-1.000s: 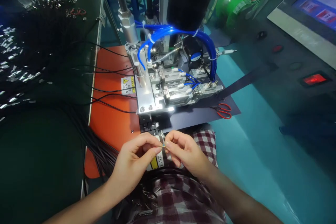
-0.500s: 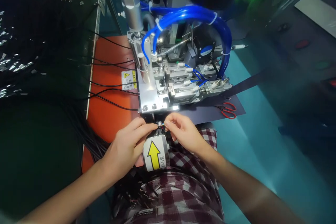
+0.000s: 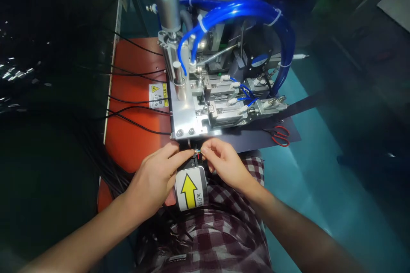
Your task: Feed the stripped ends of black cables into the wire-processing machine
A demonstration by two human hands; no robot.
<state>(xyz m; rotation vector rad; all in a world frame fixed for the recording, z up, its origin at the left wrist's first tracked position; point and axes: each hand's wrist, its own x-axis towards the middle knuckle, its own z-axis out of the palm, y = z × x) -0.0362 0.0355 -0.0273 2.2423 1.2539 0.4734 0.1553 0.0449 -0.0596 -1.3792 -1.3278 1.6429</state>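
Observation:
Thin coloured wires (image 3: 198, 152) span the small gap between my two hands, just in front of the machine. My left hand (image 3: 159, 166) is closed, its index fingertip at the left end of the wires; the thumb is mostly hidden. From the right, my right hand (image 3: 224, 160) pinches the other end between thumb and index finger, its remaining fingers curled. Below the wires is a dark fixture (image 3: 192, 164), partly covered by my left hand. Nearer to me sits a white cover with a yellow arrow (image 3: 189, 190).
A metal machine (image 3: 185, 111) with blue air hoses (image 3: 243, 8) stands directly ahead. Black cables (image 3: 137, 100) cross the orange surface (image 3: 134, 136) on the left. Red-handled snips (image 3: 280, 135) lie on the dark plate (image 3: 253, 136) at the right. A warning label (image 3: 158, 95) faces up.
The view has shifted slightly, so the machine appears a little further right. Both hands stay at the wires, with a red strand showing more clearly below them now.

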